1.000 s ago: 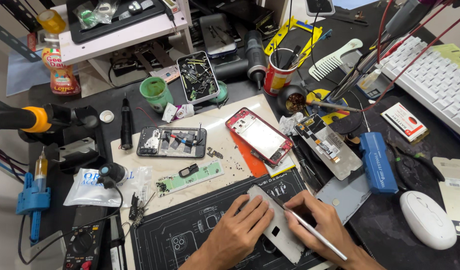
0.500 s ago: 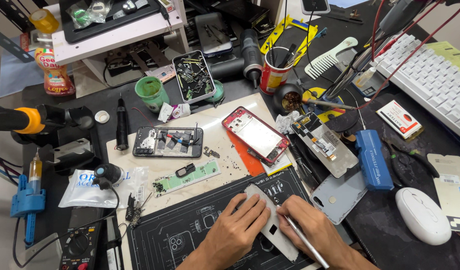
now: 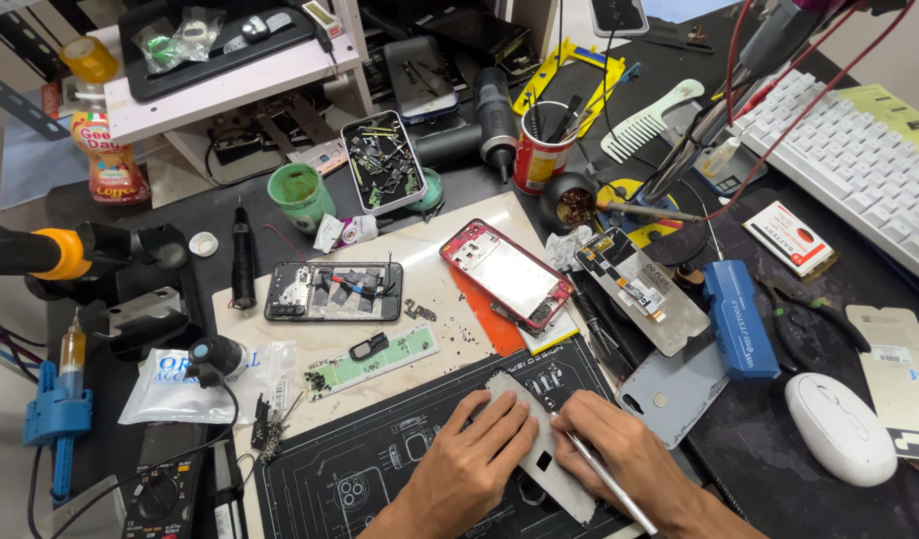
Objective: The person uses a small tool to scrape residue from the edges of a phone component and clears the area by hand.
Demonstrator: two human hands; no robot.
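Note:
My left hand (image 3: 469, 459) lies flat on a silver-grey phone back panel (image 3: 539, 449) and presses it onto the black repair mat (image 3: 379, 469). My right hand (image 3: 629, 464) rests on the panel's right side and grips a thin metal tool (image 3: 604, 479) like a pen, its tip at the panel's edge. Both hands touch the panel. Just beyond them lie a red-framed phone (image 3: 506, 273), an opened black phone (image 3: 331, 291) and a green strip (image 3: 374, 359) with small parts.
A screen assembly (image 3: 644, 289), a blue box (image 3: 739, 317) and a grey back cover (image 3: 679, 384) sit to the right, with a white mouse (image 3: 841, 427) and keyboard (image 3: 859, 170) beyond. A parts tray (image 3: 382, 162), green cup (image 3: 302, 195), red can (image 3: 539, 160) stand behind; multimeter (image 3: 160, 494) at left.
The view has drifted slightly. My hands stay on the panel, shifting a little, with the tool still against its right edge.

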